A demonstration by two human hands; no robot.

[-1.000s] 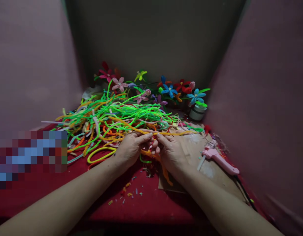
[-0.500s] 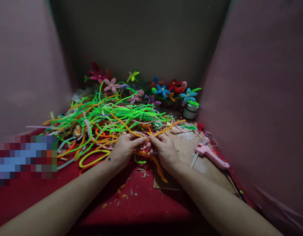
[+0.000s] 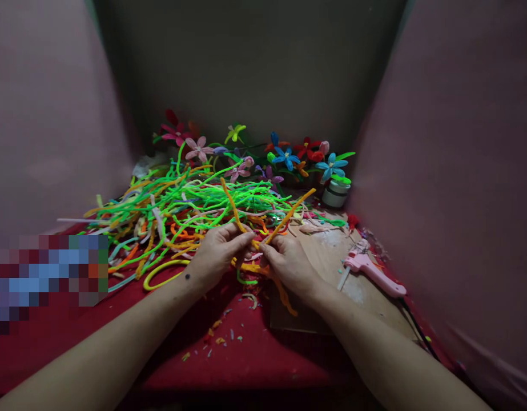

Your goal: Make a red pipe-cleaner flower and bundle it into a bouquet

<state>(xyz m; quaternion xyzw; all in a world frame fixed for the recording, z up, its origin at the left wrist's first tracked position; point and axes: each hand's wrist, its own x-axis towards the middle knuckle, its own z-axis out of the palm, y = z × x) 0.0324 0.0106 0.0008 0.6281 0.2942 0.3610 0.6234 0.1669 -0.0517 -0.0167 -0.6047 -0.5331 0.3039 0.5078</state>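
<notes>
An orange pipe cleaner is bent into a V, its two ends pointing up and away. My left hand pinches it near the bend, and my right hand grips it close beside, fingertips nearly touching. Below the fingers lies another piece of orange pipe cleaner, partly hidden by my right hand. Behind my hands spreads a large tangled pile of green, orange and pale pipe cleaners.
Pipe-cleaner flowers stand at the back, beside a small white jar. A pink glue gun with a cord lies on cardboard at the right. Small scraps dot the red cloth.
The two ends of the orange pipe cleaner have risen from a wide, flat spread into a steeper V. The whole view has shifted slightly.
</notes>
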